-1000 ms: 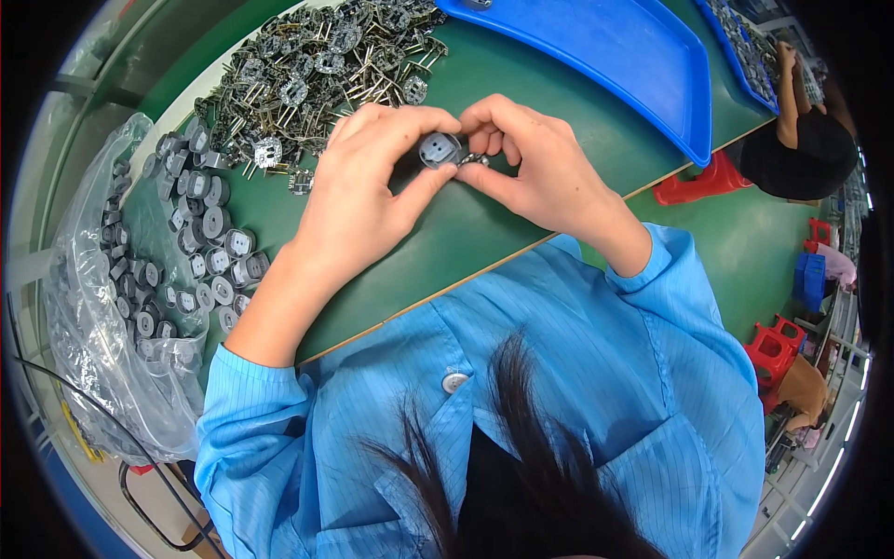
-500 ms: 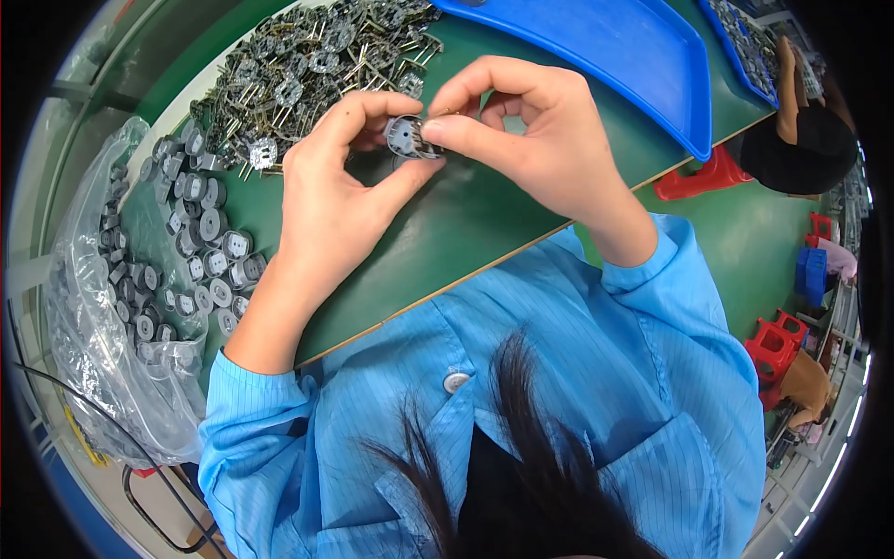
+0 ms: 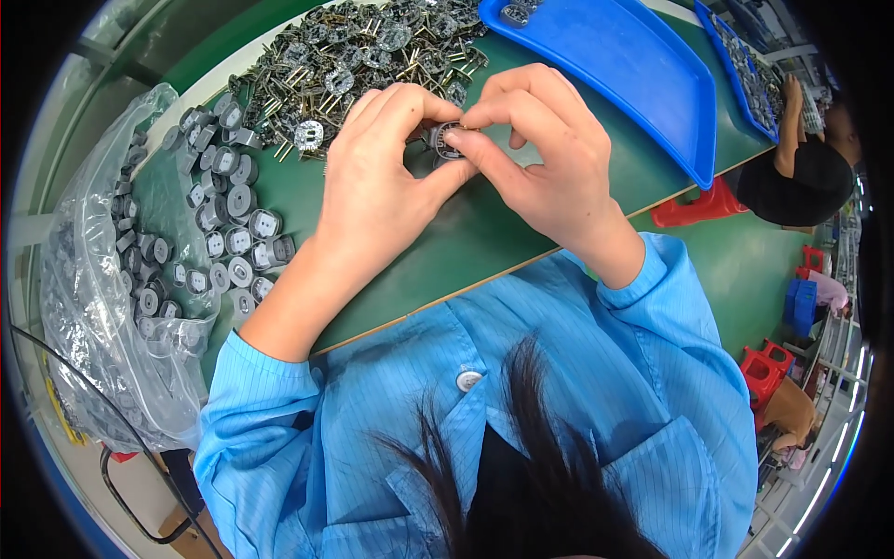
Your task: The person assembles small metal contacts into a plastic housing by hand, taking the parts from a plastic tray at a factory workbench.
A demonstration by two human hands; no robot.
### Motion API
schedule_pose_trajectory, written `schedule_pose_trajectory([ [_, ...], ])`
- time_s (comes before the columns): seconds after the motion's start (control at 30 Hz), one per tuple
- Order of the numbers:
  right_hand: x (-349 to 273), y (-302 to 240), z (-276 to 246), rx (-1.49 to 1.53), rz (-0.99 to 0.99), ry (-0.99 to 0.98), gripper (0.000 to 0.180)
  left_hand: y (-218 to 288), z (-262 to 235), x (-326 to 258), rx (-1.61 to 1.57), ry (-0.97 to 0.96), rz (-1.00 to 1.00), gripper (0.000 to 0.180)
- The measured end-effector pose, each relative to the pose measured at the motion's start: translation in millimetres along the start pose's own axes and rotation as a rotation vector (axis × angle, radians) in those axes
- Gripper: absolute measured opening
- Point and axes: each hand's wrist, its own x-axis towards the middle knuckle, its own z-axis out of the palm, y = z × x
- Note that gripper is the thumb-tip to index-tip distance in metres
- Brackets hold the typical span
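Observation:
Above the green tabletop (image 3: 400,279), both hands meet around a small round grey plastic housing (image 3: 447,142). My left hand (image 3: 377,172) grips its side between thumb and fingers. With thumb and index finger, my right hand (image 3: 554,163) pinches the upper right of the same housing, the thumb pressed on its face. Fingers hide much of the piece, and I cannot make out whether a circuit board sits inside. Just beyond the hands lies a heap of small round circuit boards (image 3: 340,79) with metal pins. Left of my left forearm, several grey round housings (image 3: 240,200) are scattered.
A clear plastic bag (image 3: 84,307) with more housings lies at the left. Beyond my right hand stands a blue tray (image 3: 615,70) with a few pieces at its far left corner. Another blue tray (image 3: 740,79) of parts is farther right, near a co-worker's arm (image 3: 790,126). Red stools (image 3: 765,368) stand at right.
In the picture, both hands and the housing have shifted slightly right, as has the table's whole view. My right thumb now covers more of the housing's face. A few pieces show in the blue tray.

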Motion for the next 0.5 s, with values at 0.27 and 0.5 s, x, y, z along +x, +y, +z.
schedule_pose_trajectory([
  [0.27, 3, 3, -16, 0.57, 0.58, -0.285, 0.013, 0, -1, -1, -0.023, -0.029, 0.008, 0.03],
  [0.5, -3, -11, -7, 0.158, 0.169, -0.091, 0.013, -3, 4, -4, 0.045, 0.024, 0.088, 0.028],
])
